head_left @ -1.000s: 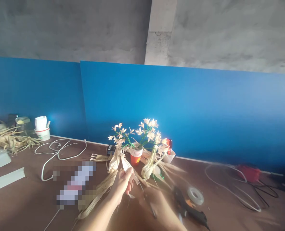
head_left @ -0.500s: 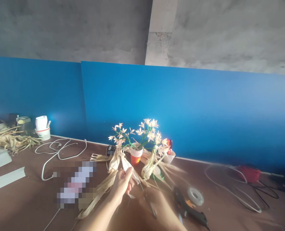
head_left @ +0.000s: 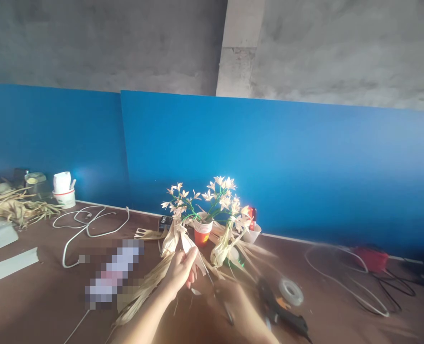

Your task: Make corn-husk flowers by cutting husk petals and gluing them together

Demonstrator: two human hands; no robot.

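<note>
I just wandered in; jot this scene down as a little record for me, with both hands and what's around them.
Left hand: pinching a pale husk piece
Right hand: blurred, holding a slim dark tool, too unclear to name
Beyond the hands: cream flowers on green stems, above an orange-and-white paper cup
Right of the hands: black glue gun, tape roll
Surface: brown tabletop
Backdrop: blue partition
Unclear: pixelated item left of the hands
</note>
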